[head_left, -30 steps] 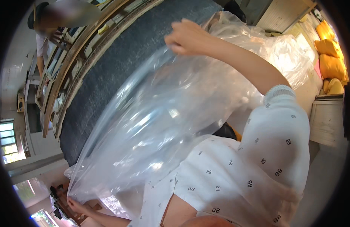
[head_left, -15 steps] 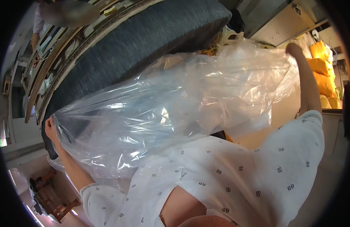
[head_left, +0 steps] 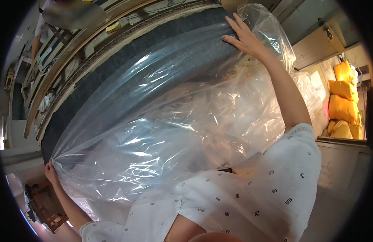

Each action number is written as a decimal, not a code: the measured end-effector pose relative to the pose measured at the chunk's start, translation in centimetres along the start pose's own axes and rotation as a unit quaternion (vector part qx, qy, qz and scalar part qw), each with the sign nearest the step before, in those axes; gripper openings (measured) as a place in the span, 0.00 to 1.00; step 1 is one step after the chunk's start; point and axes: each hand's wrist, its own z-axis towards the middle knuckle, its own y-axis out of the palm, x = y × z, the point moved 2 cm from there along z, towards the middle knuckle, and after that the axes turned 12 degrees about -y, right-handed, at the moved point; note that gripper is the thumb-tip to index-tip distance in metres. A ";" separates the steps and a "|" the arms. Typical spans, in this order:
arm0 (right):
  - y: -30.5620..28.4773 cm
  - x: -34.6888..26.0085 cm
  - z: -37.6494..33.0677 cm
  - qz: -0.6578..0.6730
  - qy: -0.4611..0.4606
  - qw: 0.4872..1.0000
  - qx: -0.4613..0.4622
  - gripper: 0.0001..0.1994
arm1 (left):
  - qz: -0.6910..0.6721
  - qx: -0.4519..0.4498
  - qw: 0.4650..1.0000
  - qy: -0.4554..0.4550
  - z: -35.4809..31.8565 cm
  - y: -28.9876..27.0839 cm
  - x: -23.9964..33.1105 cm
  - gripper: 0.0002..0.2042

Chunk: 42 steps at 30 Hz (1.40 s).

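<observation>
A large clear plastic sheet (head_left: 170, 133), creased and shiny, spreads across the middle of the view. Beneath its far part shows a long, dark grey fabric-covered piece (head_left: 89, 88) with a curved edge. At the far left end, my left hand (head_left: 50, 172) pinches a gathered corner of the sheet, and folds fan out from it. My right hand (head_left: 243, 37) lies with fingers spread over the far right end of the grey piece, touching the plastic there. A loose bulge of the sheet rises beside that wrist.
Behind the grey piece stand long wooden frame parts (head_left: 53, 64). A person in a light sleeve (head_left: 38, 27) is at the far left. Stacked orange-yellow bundles (head_left: 341, 107) sit in an opening at the right, near a pale cabinet panel (head_left: 319, 44). A wooden rack (head_left: 45, 207) stands lower left.
My right hand has swung left and away from me, drawing the plastic over the grey piece, and its fingers have spread. My left hand has come nearer, still gripping its corner.
</observation>
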 end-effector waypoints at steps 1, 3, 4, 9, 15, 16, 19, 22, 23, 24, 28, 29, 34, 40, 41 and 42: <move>0.1 -1.4 0.0 -0.026 -0.009 0.998 0.058 0.34 | 0.015 -0.036 0.999 -0.015 0.4 -0.4 -1.0 0.16; -0.7 -3.5 0.9 -0.076 0.017 0.991 0.113 0.31 | 0.020 -0.045 0.999 -0.015 1.6 0.9 -0.6 0.16; -1.1 -4.1 1.1 -0.028 0.012 0.987 0.160 0.29 | 0.024 -0.044 0.999 -0.010 1.9 1.4 -0.5 0.16; 1.7 -3.5 2.6 0.049 -0.006 0.993 0.106 0.23 | 0.028 -0.032 0.999 -0.025 1.9 0.8 0.2 0.17; 1.5 2.0 4.5 0.140 0.165 0.976 -0.023 0.26 | -0.185 -0.089 0.967 -0.153 -6.0 2.4 13.9 0.20; 1.7 6.5 3.7 0.156 0.150 0.976 0.020 0.29 | -0.129 -0.033 0.984 -0.121 -5.6 3.5 14.6 0.19; 0.8 14.7 1.6 0.075 0.382 0.916 -0.093 0.29 | -0.138 0.113 0.983 -0.051 -4.1 7.3 17.0 0.20; -0.3 4.4 6.6 -0.248 -0.060 0.962 0.103 0.19 | -0.120 0.221 0.968 -0.028 -4.9 6.5 17.3 0.14; -1.0 -1.0 7.7 -0.039 -0.049 0.989 0.132 0.14 | -0.125 0.222 0.967 -0.031 -4.4 6.4 17.3 0.14; -1.5 -7.8 8.2 0.168 -0.030 0.974 0.151 0.09 | -0.137 0.213 0.967 -0.029 -3.4 6.9 17.2 0.14; -0.5 -31.0 1.7 0.562 -0.173 0.808 -0.040 0.07 | -0.116 0.277 0.954 -0.024 -5.2 4.5 13.8 0.14; -0.1 -35.1 -1.6 0.555 -0.266 0.776 -0.141 0.16 | -0.100 0.307 0.946 -0.002 -4.7 4.9 13.7 0.14; 7.4 -34.2 -10.0 0.202 -0.224 0.935 -0.188 0.22 | -0.195 0.182 0.963 -0.020 -3.9 7.3 18.3 0.15; -2.5 -30.6 -5.8 0.507 0.060 0.860 -0.004 0.08 | -0.098 0.138 0.986 0.001 -3.2 6.3 14.9 0.19; -5.2 -29.0 -5.9 0.587 0.160 0.783 0.129 0.11 | -0.104 0.101 0.989 0.022 -4.8 6.2 16.5 0.18; -5.4 -27.9 -6.3 0.577 0.164 0.787 0.146 0.11 | -0.130 0.072 0.987 0.064 -5.4 6.2 17.8 0.17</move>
